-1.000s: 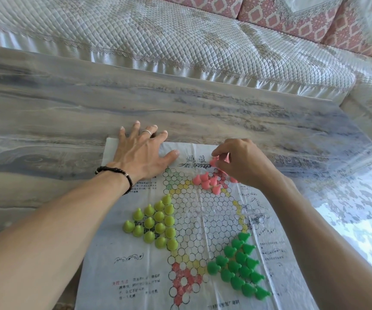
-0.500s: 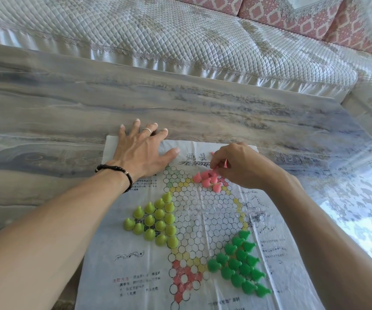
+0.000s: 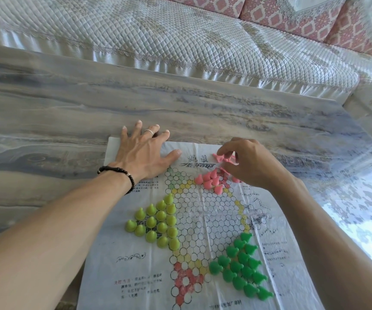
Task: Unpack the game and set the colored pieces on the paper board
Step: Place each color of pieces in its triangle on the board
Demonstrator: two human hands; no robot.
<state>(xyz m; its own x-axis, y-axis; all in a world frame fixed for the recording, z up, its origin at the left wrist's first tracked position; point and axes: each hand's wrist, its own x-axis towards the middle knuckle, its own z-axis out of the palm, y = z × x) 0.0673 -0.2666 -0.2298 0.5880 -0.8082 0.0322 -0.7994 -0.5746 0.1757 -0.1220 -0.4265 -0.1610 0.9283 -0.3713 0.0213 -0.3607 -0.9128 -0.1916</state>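
A paper board [image 3: 198, 222] printed with a star of circles lies on the table. Several yellow-green pieces [image 3: 158, 222] fill its left point and several dark green pieces [image 3: 240, 267] fill its lower right point. A small cluster of pink pieces [image 3: 209, 181] stands in the upper point. My left hand [image 3: 142, 153] lies flat with spread fingers on the board's top left corner. My right hand [image 3: 252, 164] hovers over the upper point and pinches a few pink pieces [image 3: 221, 158] between its fingertips.
The board rests on a grey marbled table [image 3: 68, 113] under a clear cover. A sofa with a quilted white cover [image 3: 180, 36] runs along the far edge. A lace-patterned cloth [image 3: 359, 198] lies at the right.
My right hand has risen slightly off the pink cluster and now shows pink pieces at its fingertips. My left hand has stayed pressed on the board's corner.
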